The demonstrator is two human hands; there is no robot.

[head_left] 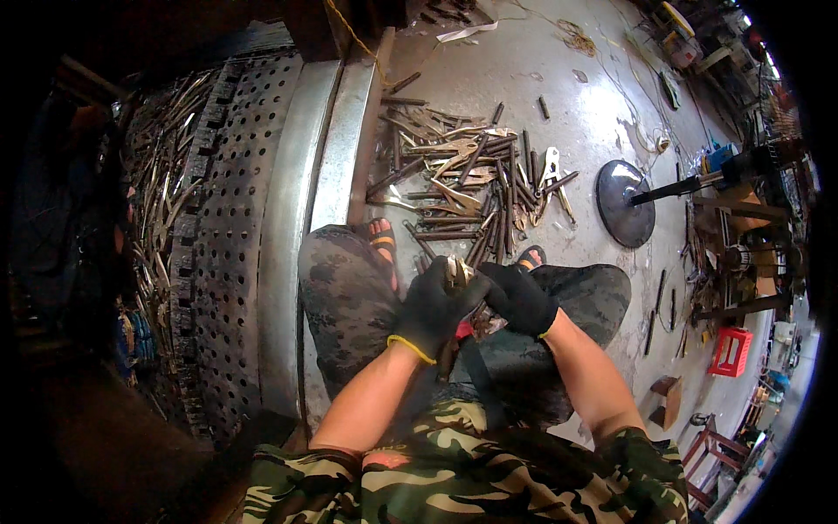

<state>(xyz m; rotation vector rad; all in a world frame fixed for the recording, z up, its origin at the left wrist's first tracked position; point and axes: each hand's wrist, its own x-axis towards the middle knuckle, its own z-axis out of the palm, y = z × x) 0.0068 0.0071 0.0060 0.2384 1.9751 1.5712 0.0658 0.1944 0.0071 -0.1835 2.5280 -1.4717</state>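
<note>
In front of my lap, both my hands, in dark gloves, are brought together. My left hand is closed around a pliers-like tool, whose pale metal end shows above the fingers. From the other side, my right hand is closed against the same tool, its fingers partly hidden. Most of the tool is covered by the gloves, so its exact shape does not show. Beyond my feet, a pile of metal pliers lies on the floor, mixed with several dark rods.
To the left stands a perforated metal rack with a steel beam edge and many thin metal pieces beside it. A round black stand base sits on the floor at the right. Farther right are a red crate and a stool.
</note>
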